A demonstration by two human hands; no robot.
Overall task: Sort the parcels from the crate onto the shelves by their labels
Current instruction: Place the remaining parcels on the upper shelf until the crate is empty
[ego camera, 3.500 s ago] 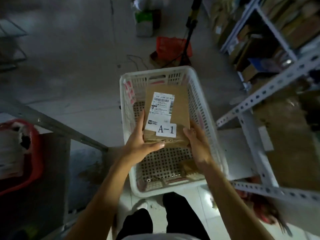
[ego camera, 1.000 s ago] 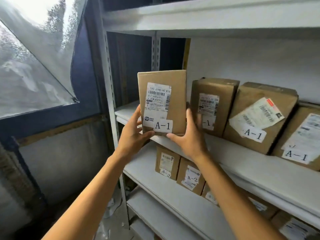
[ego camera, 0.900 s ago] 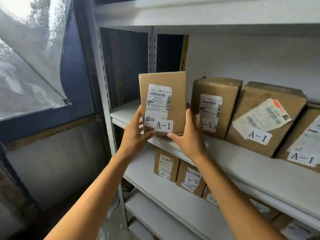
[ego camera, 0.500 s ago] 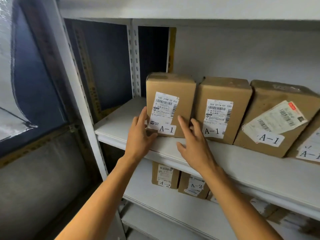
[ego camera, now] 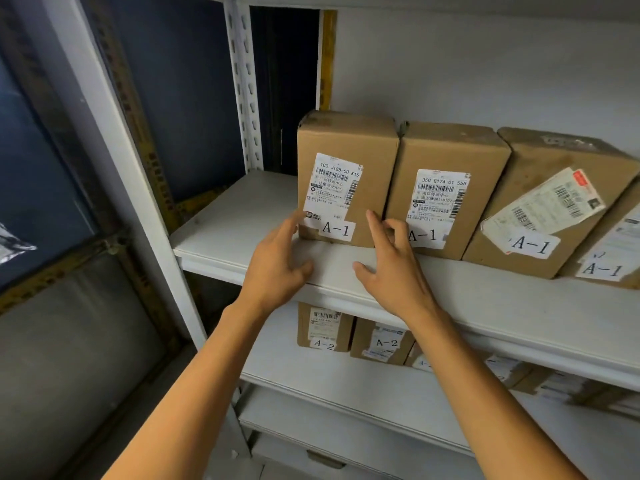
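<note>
Right, the parcel (ego camera: 346, 178) marked A-1 stands upright at the left end of the upper shelf (ego camera: 242, 233), touching the next box (ego camera: 446, 188) in a row of A-1 boxes. Both hands are at its lower front: the left hand (ego camera: 277, 261) with straight, loosely spread fingers, the tips at the bottom left corner; the right hand (ego camera: 391, 268) with relaxed, slightly bent fingers near the bottom right edge, gripping nothing. It looks like stiff, light cardboard, easiest taken by its two side faces, low down, palms flat. The taped labels may be slicker than the board.
</note>
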